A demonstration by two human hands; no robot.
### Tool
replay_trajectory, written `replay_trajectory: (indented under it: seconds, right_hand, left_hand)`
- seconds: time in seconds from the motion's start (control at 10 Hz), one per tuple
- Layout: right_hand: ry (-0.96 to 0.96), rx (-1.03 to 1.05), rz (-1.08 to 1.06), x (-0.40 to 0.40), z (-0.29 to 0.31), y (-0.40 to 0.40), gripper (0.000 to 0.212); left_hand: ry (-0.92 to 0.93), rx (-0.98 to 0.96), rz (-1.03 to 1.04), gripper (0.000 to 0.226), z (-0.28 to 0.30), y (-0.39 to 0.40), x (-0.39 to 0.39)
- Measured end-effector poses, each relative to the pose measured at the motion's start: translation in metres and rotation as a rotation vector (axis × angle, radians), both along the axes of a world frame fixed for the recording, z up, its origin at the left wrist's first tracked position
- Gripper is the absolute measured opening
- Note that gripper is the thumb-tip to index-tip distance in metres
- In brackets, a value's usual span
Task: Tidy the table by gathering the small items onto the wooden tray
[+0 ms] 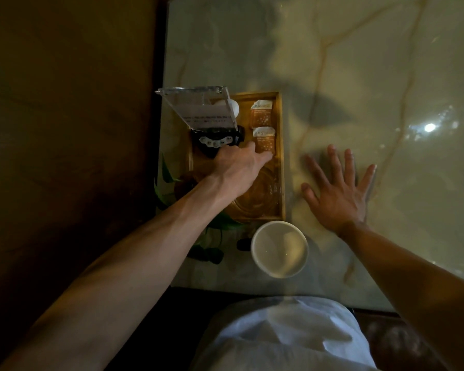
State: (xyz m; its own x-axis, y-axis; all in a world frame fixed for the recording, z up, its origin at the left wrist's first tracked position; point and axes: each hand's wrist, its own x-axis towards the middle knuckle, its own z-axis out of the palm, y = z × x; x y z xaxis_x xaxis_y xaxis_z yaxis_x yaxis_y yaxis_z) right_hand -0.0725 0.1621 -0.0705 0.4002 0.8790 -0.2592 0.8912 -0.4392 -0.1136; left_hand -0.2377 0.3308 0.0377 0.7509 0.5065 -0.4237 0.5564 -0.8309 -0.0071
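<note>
- Wooden tray (pixel 281 156): two orange sachets (pixel 264 139) held at its far right.
- Left hand (pixel 236 167): curled fingertips laid against the nearer sachet; grasp not discernible.
- Right hand (pixel 338 194): splayed flat, empty, on the marble right of the tray.

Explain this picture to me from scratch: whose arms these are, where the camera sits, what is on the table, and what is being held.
There is no machine here. The one picture comes from a camera worn on a person's head, looking down at their own two bare arms.

The left hand reaches onto the wooden tray, its fingers at the nearer of two orange sachets and beside a dark remote control. Whether it grips anything cannot be told. The right hand lies flat and spread on the marble table, holding nothing.

A clear acrylic sign stand leans over the tray's far left corner, with a glass dish at the tray's near end. In front of the tray stands a white bowl, off the tray, with green leaves to its left.
</note>
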Motion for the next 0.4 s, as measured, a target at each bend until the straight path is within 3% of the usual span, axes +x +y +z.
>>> replay_trajectory:
  seconds: [0.3, 0.4]
  right_hand:
    - [0.032, -0.090, 0.002, 0.000, 0.017, 0.004, 0.062]
    - [0.111, -0.129, 0.003, -0.004, 0.031, 0.008, 0.061]
  left_hand:
    - [-0.093, -0.051, 0.196, 0.030, 0.005, -0.016, -0.003]
    - [-0.036, -0.084, 0.233, 0.032, 0.008, -0.022, -0.006]
